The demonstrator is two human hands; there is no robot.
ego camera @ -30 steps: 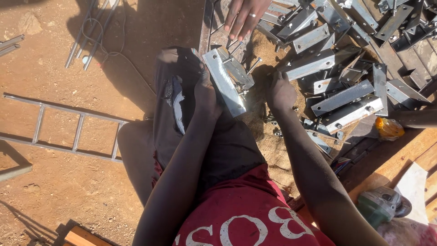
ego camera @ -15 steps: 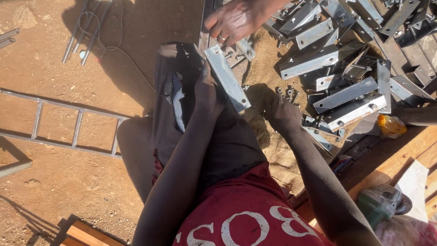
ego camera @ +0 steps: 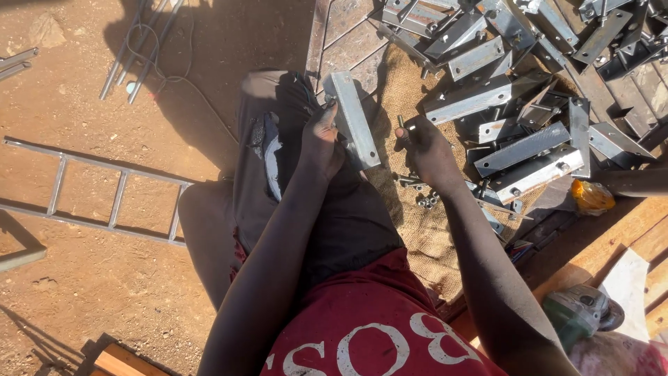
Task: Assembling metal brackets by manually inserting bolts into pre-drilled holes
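Observation:
My left hand grips a flat grey metal bracket with holes, holding it slanted over my knee. My right hand pinches a small bolt upright between its fingers, just right of the bracket and apart from it. Loose bolts and nuts lie on the burlap sack below my right hand.
A large pile of metal brackets covers the ground to the upper right. A metal ladder frame lies on the red dirt at left, rods and a cable above it. Wooden planks and an angle grinder sit lower right.
Another person's hand at the top has left the view. My right hand has lifted off the sack with a bolt and moved toward the bracket.

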